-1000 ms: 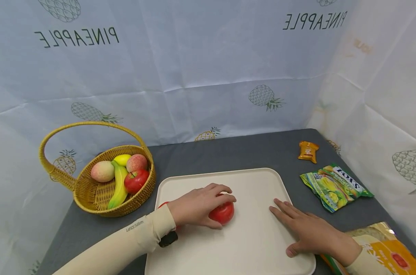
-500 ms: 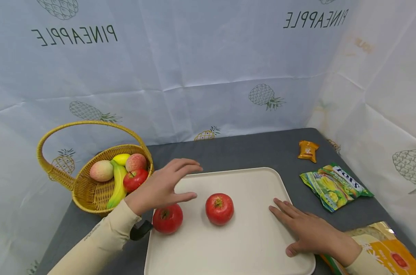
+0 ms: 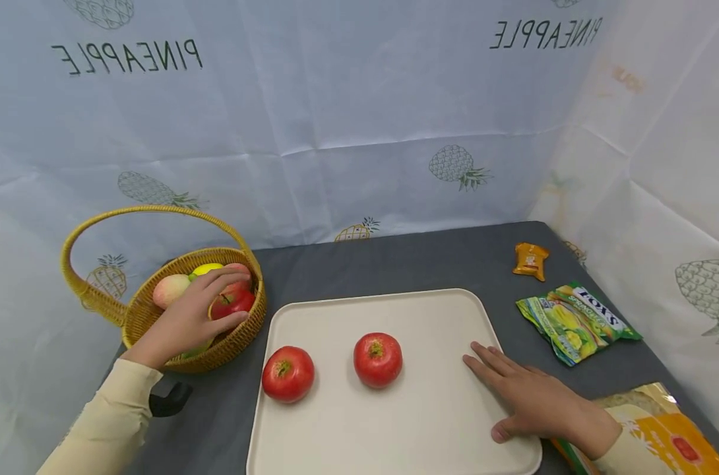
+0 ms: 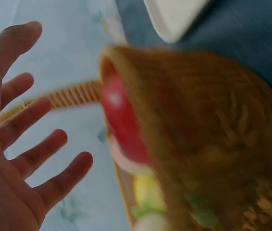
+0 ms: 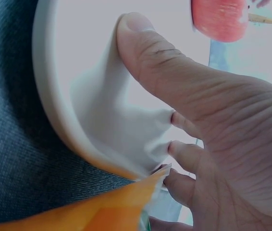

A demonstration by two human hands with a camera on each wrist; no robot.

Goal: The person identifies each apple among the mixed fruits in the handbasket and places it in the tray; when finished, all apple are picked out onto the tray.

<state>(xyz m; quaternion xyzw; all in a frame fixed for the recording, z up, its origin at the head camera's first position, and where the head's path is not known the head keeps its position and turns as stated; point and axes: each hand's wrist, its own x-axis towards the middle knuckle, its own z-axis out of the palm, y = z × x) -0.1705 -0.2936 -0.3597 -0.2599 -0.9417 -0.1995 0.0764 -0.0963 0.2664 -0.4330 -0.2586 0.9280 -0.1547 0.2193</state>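
Observation:
My left hand (image 3: 187, 316) hovers over the wicker basket (image 3: 241, 343), its fingers spread above a shiny red apple (image 3: 231, 303). The left wrist view has the left hand (image 4: 20, 139) apart from the basket wall (image 4: 189, 120), with nothing in its grasp. Beneath and around the hand lie a peach (image 3: 171, 290), a lemon (image 3: 207, 269) and a second peach; the banana is mostly covered. My right hand (image 3: 531, 399) rests its straight fingers on the right side of the beige tray (image 3: 431, 422). Two red apples sit on that tray, one at the left edge (image 3: 288, 374), one mid-tray (image 3: 378, 360).
Right of the tray lie a green candy bag (image 3: 576, 323), a small orange packet (image 3: 531, 260) and a large orange-yellow food bag (image 3: 662, 429) beside the right wrist. The basket's tall handle (image 3: 152, 210) arches over its contents. Pineapple-printed curtains hang behind.
My left hand let go of the apple in the middle of the tray, then moved left and reached over the basket. The right hand stays put on the tray.

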